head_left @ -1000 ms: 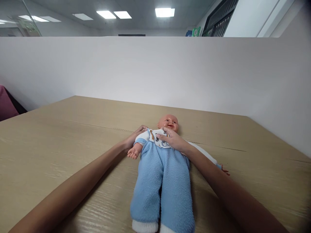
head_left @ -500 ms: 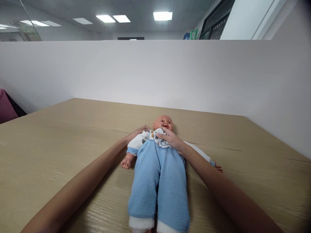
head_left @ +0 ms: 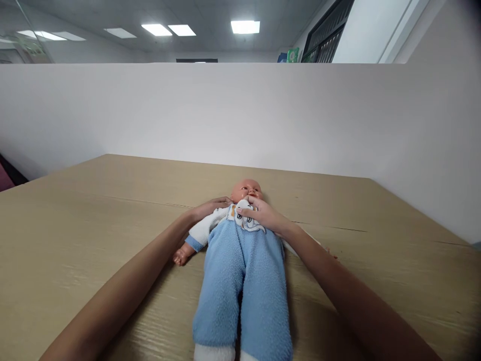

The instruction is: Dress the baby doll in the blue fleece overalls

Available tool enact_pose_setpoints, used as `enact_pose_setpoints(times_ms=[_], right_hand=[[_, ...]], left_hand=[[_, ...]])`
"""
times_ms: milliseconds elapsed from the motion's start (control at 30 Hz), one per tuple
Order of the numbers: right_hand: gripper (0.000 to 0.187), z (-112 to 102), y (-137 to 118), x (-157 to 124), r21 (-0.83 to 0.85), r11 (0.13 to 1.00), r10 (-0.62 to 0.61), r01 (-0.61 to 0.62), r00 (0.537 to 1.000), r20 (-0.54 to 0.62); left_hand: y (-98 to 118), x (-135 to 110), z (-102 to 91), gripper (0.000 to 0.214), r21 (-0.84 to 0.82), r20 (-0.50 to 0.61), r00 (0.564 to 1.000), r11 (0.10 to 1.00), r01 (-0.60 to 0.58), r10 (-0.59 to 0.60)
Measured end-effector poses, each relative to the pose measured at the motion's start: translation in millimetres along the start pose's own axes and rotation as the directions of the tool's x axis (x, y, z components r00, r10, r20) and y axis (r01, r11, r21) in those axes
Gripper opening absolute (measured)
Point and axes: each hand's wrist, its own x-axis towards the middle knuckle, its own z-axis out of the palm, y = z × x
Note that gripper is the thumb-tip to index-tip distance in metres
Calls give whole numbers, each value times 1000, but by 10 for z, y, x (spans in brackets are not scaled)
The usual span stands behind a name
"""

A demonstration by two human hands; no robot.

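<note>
A baby doll (head_left: pixel 246 271) lies on its back with its head at the far end. It wears fluffy blue trousers or overalls and a white top with a cartoon face on the chest. My left hand (head_left: pixel 214 204) reaches over the doll's shoulder, fingers stretched out, tips touching the collar beside the neck. Across the chest lies my right hand (head_left: pixel 263 213), thumb and fingers bent around the outfit's front just under the chin. The doll's arm on the left (head_left: pixel 205 228) points outward; my right forearm hides most of its other arm. Its feet are cut off.
The doll rests on a wide wood-grain table (head_left: pixel 93 215) with thin seams across it. A white partition (head_left: pixel 240 110) rises along the far side. Something dark and purple (head_left: pixel 5 175) shows at the left edge.
The camera view has shifted slightly right. The doll's arm on the left has swung a little outward, and its other arm is more hidden. Both my hands remain around its collar.
</note>
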Motion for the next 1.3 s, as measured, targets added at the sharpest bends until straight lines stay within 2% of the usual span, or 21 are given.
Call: enact_pose_setpoints(times_ms=[67, 167, 233, 300, 467, 533, 633, 733, 800, 900, 967, 1033, 1100, 1200, 1300], right_hand=[[45, -55, -127, -83, -243, 970, -28, 21, 999, -28], [37, -149, -262, -192, -622, 783, -47, -22, 994, -94], [38, -197, -276, -236, -705, 704, -21, -87, 990, -143], [39, -224, -231, -271, -739, 662, -18, -126, 983, -184], [40, -285, -14, -510, -806, 580, -116, -119, 967, -227], [38, -351, 90, -725, -841, 537, -223, -67, 950, -218], [29, -519, 298, -1182, -902, 432, -405, -19, 889, -213], [47, -740, 579, -1692, -928, 367, -431, -56, 874, -224], [59, -885, 771, -1961, -916, 389, -388, -92, 886, -254], [60, -1032, 967, -2155, -878, 459, -359, -138, 875, -325], [57, -1059, 999, -2152, -852, 504, -360, -141, 863, -355], [58, -1032, 957, -2093, -832, 541, -362, -125, 858, -364], [57, -972, 870, -2023, -800, 593, -340, -94, 871, -354], [52, -885, 725, -1940, -671, 735, -222, -96, 901, -373], [54, -851, 607, -1827, -517, 852, -178, -89, 877, -446]], left_hand=[[53, 36, -155, 39, -12, 72, 997, 999, 41, -40], [127, 24, -374, 50, 0, 157, 981, 994, 113, -112], [161, -17, -467, 58, 37, 218, 962, 986, 161, -165], [176, -50, -512, 64, 83, 273, 943, 981, 175, -191], [195, -45, -545, 60, 155, 328, 935, 984, 83, -131], [245, -47, -559, 53, 234, 304, 946, 971, 43, -115], [410, -94, -529, 36, 402, 187, 978, 916, 15, -98], [660, -169, -328, 32, 549, 35, 999, 835, -40, 25], [822, -192, -73, 33, 611, 33, 986, 778, -147, 161], [968, -135, 411, 26, 629, 195, 923, 679, -378, 333], [980, -50, 704, 29, 670, 267, 898, 603, -433, 348], [941, 35, 904, 36, 725, 293, 903, 542, -425, 315], [887, 94, 993, 38, 750, 312, 903, 506, -425, 296], [831, 124, 980, 31, 720, 348, 877, 505, -476, 330], [833, 111, 928, 24, 643, 361, 842, 547, -536, 401]])
